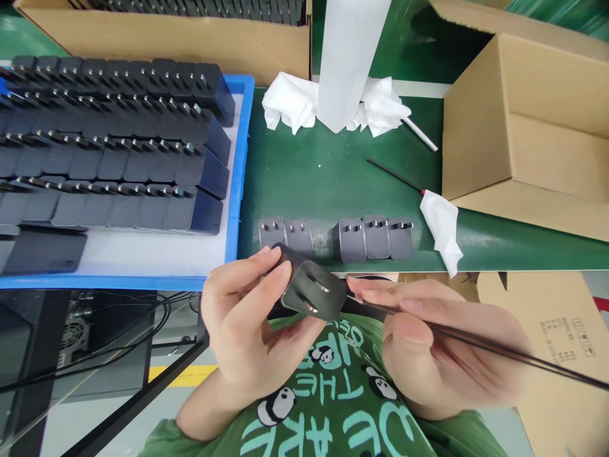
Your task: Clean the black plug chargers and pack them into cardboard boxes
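Note:
Between its fingers and thumb, my left hand (252,324) holds a black plug-in power adapter (316,292), tilted with its two metal prongs facing up. My right hand (447,343) is closed around a long thin dark tool (480,343) that looks like tweezers. The tool's tip meets the right side of the held adapter; whether it touches cannot be made out. Just beyond my hands, several more adapters stand prongs up on the green table, a pair (298,236) on the left and a group of three (375,238) on the right.
At left, a blue-rimmed tray (245,158) bears rows of adapters (118,152). An open cardboard box (476,133) stands at right. Crumpled white tissues (290,101) lie by a white upright strip (349,63). A thin screwdriver-like tool (394,176) has its handle wrapped in white.

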Tool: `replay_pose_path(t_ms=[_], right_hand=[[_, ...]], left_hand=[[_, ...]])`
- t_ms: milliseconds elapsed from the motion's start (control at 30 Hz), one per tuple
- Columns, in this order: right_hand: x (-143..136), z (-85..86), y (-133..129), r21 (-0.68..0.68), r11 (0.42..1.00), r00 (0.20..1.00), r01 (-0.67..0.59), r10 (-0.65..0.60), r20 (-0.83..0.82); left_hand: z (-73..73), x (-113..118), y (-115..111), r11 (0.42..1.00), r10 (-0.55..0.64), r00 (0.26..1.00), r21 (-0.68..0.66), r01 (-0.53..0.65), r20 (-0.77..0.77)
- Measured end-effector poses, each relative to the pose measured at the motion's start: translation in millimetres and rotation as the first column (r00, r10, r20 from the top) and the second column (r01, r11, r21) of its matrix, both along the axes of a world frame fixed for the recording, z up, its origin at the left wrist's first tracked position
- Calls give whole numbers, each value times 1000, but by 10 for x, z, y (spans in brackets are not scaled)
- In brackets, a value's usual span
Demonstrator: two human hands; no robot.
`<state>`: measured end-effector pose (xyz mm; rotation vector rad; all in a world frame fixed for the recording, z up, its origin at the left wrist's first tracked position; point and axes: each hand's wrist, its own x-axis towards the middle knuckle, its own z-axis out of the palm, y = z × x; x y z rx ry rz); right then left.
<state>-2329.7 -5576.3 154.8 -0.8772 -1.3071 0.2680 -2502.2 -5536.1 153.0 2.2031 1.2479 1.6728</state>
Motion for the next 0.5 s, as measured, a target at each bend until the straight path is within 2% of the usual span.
replay_pose_path(t_ms=[67, 200, 333, 500], right_hand=[[0, 10, 6, 8, 1000, 1000, 17, -18, 22], [36, 28, 7, -28, 999, 991, -25, 28, 131], [53, 22, 7, 8, 1000, 997, 0, -1, 76], [52, 26, -5, -27, 996, 989, -84, 86, 119]], left_hand=[[-9, -13, 7, 1000, -13, 1000, 19, 13, -10], [-19, -31, 13, 999, -2, 999, 41, 3, -34], [-14, -18, 14, 999, 16, 999, 38, -14, -39], [-14, -10, 12, 999, 24, 999, 46, -22, -38]])
